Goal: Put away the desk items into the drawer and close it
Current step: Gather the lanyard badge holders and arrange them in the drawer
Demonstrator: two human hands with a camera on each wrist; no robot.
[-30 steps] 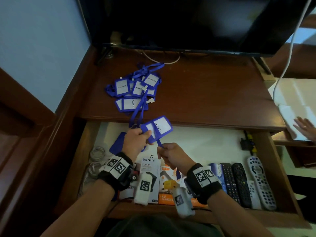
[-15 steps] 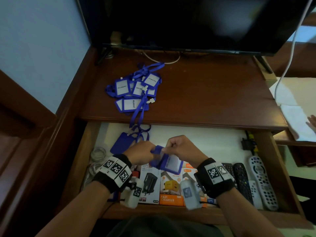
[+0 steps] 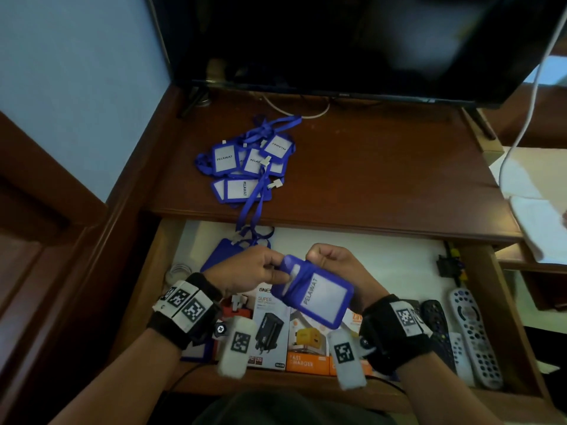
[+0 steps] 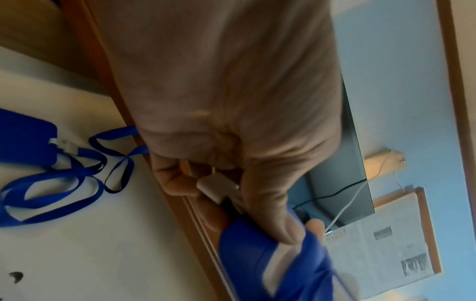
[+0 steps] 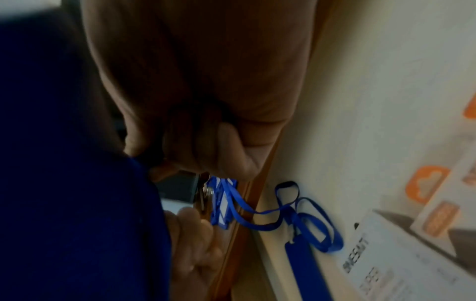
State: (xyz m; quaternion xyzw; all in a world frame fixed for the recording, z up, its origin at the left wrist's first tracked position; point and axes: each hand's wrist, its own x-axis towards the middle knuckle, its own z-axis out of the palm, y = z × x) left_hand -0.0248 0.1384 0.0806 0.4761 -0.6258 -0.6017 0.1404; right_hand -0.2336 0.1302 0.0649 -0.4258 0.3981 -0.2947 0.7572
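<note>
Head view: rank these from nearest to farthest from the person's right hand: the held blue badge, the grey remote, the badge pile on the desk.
1. Held blue badge, pinched by the right hand.
2. Grey remote, in the drawer's right end.
3. Badge pile, on the desk, back left.

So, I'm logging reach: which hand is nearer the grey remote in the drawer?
Right. The right hand is nearer the grey remote; the left hand is farther left.
</note>
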